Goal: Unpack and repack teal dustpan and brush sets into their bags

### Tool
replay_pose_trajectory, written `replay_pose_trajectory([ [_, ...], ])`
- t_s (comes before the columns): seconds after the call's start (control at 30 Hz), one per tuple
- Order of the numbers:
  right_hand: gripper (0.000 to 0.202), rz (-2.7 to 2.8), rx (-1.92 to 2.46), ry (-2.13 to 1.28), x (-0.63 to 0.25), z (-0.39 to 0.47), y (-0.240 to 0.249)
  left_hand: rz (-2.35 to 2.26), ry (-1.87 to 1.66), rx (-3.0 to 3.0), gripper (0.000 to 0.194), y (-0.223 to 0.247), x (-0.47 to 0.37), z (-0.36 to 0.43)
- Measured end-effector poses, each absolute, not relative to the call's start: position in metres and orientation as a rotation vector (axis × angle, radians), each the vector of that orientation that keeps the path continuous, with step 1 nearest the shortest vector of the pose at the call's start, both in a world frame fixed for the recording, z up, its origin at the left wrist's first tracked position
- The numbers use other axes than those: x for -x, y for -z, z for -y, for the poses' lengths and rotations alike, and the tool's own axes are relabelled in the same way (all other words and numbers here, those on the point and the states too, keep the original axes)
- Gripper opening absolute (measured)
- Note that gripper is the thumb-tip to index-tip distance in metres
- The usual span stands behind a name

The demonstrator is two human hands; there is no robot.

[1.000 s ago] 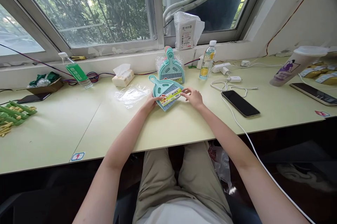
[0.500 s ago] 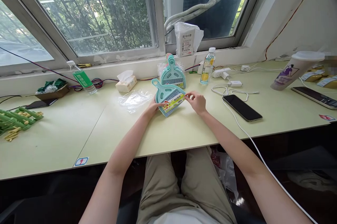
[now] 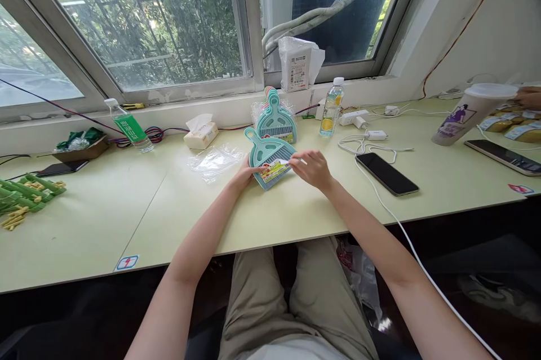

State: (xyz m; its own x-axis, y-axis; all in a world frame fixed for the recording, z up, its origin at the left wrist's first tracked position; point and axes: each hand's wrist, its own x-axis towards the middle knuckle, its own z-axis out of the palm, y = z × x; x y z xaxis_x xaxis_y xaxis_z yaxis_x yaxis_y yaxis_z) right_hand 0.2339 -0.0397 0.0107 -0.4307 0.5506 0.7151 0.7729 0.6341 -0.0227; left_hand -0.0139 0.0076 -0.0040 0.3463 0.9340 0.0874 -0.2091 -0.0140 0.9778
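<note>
A teal dustpan [image 3: 267, 149] with a small brush lying in it is tilted above the table, and my left hand [image 3: 245, 173] grips its left edge. Across the brush runs a yellow printed label [image 3: 273, 170], its right part folded back so that the white underside shows. My right hand [image 3: 310, 168] pinches the label's lifted right end. Just behind stands a stack of dustpans [image 3: 276, 118], the front one teal, in clear plastic.
Left of the dustpan lie a clear plastic bag [image 3: 215, 161] and a tissue pack [image 3: 201, 132]. A drink bottle [image 3: 332, 107], white cables and a black phone [image 3: 386, 173] are on the right. Another person's hand [image 3: 530, 97] shows at the far right edge.
My right hand has pulled the label's right end up and back toward the left, showing its white underside. My left hand keeps its grip. A person's hand has come into clearer view at far right.
</note>
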Motion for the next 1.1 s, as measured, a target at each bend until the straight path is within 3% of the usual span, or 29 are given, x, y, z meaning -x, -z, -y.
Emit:
replay_pose_trajectory([
  [0.13, 0.023, 2.198, 0.963, 0.296, -0.216, 0.039, -0.007, -0.743, -1.057, -1.258, 0.074, 0.001, 0.013, -0.005],
  [0.5, 0.025, 1.844, 1.149, 0.044, -0.218, 0.017, 0.012, -0.722, -0.961, -1.273, 0.076, 0.005, 0.015, -0.009],
  [1.1, 0.039, 1.838, 1.499, 0.113, -0.226, 0.0, 0.019, -0.779, -1.006, -1.26, 0.08, 0.006, 0.015, -0.011],
])
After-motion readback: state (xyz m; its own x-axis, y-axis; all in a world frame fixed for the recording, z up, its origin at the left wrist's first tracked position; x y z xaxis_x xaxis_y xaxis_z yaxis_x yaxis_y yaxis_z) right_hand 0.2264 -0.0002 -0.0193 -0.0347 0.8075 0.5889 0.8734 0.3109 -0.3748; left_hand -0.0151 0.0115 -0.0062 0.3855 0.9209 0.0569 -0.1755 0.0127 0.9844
